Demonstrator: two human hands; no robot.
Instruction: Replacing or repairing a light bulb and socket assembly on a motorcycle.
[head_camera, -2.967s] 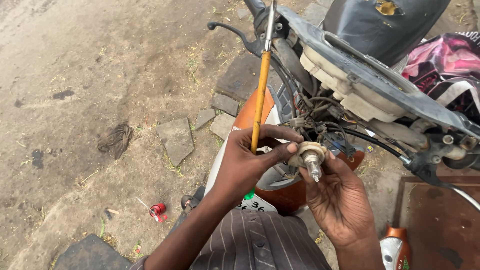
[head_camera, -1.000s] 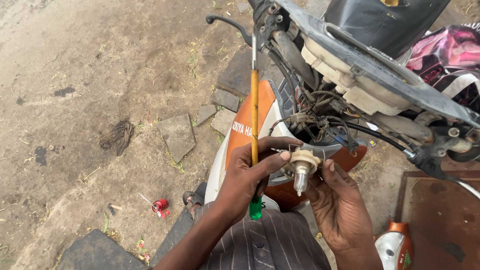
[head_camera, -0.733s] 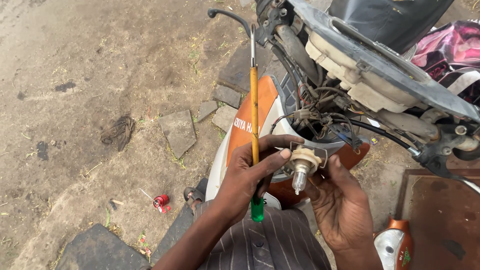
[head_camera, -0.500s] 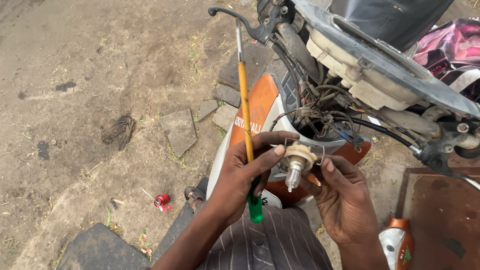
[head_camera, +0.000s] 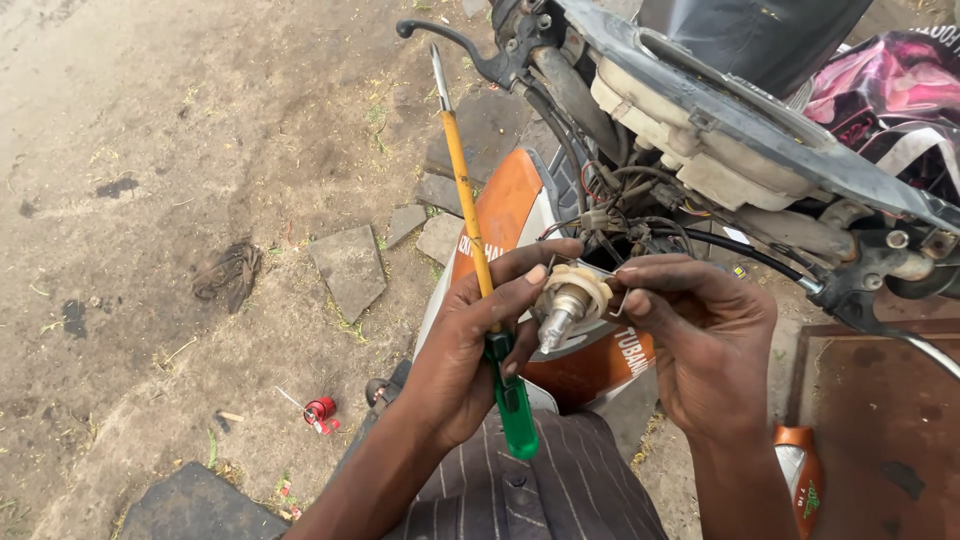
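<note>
My left hand grips a long screwdriver with a yellow shaft and green handle; its tip points up toward the brake lever. Thumb and forefinger of that hand also pinch a headlight bulb with a cream-coloured holder ring. My right hand holds the other side of the bulb holder with its fingertips. Both hands are just below the opened front of a scooter, where tangled wires hang out.
The scooter's orange and white front mudguard is under my hands. Its handlebar runs to the right, with a pink bag behind. Flat stones, a rag and a small red part lie on the dirt. A rusty surface is right.
The screwdriver has tilted, its tip swinging left away from the handlebar. The bulb has turned in my fingers and my right hand has shifted its fingertips on the holder.
</note>
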